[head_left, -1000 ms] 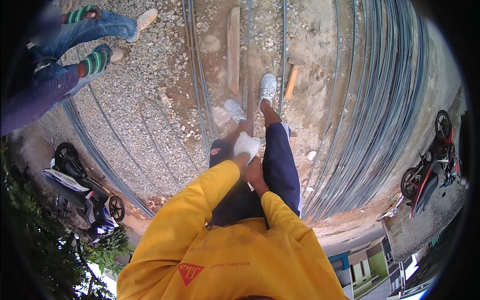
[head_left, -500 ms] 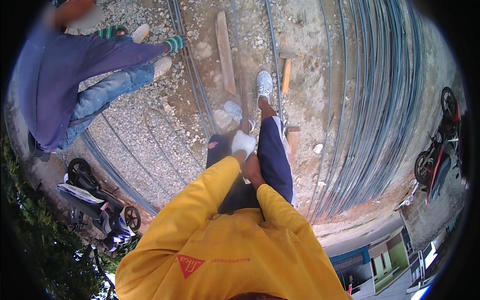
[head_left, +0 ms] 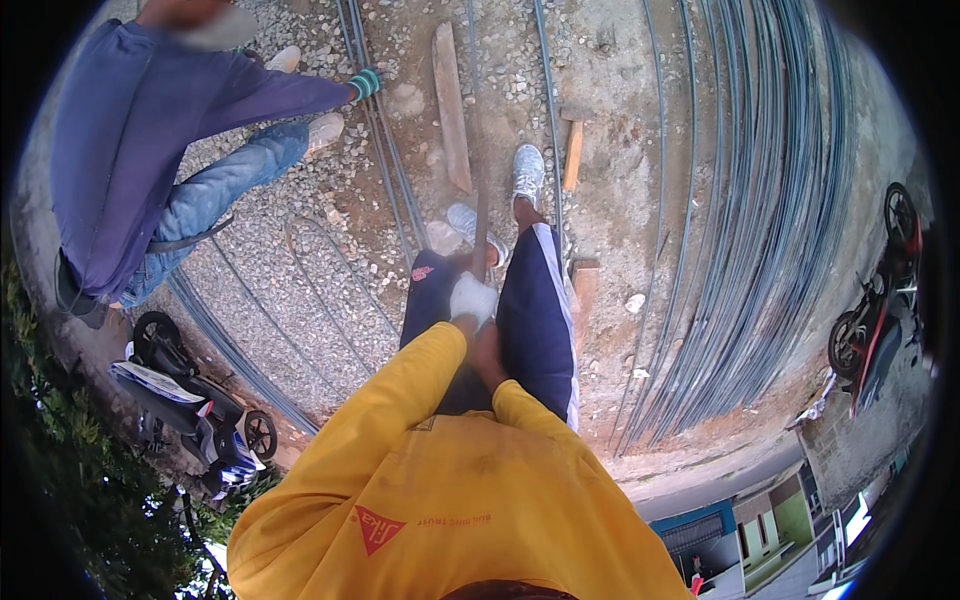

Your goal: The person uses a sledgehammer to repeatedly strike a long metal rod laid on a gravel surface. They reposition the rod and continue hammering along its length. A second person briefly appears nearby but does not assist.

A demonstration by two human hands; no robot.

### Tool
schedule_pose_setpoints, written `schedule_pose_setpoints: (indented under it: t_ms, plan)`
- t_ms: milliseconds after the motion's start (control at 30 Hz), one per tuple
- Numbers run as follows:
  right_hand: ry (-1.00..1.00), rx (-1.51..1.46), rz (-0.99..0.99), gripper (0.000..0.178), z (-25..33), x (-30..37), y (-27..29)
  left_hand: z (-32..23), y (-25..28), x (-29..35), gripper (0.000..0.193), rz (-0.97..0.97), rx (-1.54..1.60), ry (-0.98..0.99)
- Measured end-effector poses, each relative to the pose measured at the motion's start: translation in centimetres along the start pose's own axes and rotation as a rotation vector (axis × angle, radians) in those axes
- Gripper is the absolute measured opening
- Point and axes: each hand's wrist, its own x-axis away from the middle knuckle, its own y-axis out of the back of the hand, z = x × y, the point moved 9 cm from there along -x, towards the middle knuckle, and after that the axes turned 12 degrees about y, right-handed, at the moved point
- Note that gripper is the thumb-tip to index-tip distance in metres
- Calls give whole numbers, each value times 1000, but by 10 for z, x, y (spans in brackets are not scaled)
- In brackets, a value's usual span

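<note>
My left hand [head_left: 473,298], in a white glove, is closed round a long brown bar [head_left: 482,225] that runs away from me between my legs. Close behind it, nearer my body, my bare right hand [head_left: 487,352] is closed too, lined up with the same bar; its fingers are partly hidden. The bar's near end is out of sight under my hands and shirt. Past my shoes [head_left: 528,172], its far part thins out over the dirt.
At left, a person in a purple top [head_left: 120,150] has a green-striped gloved hand [head_left: 364,83] on steel rods [head_left: 375,130]. A wooden plank [head_left: 450,105] and a wooden block [head_left: 573,155] lie ahead. Many rebars [head_left: 770,200] cover the right. Motorcycles stand at left [head_left: 205,410] and right [head_left: 875,300].
Both my hands have come a little closer to my body and slightly left, with the bar. The other person has shifted right; their second gloved hand no longer shows.
</note>
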Motion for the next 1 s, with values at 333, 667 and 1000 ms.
schedule_pose_setpoints:
  t_ms: [333, 667, 1000]
  plan:
    - [-121, -131, 2, 58, -23, -25, 5, -33, 7, 4, 43, 71, -36, 17]
    - [-151, 156, 89, 74, -67, -15, 16, -6, -37, -1, 44, 31, 38, 34]
    - [-139, 166, 106, 71, -81, -4, 23, 8, -53, 3, 47, -88, 58, 29]
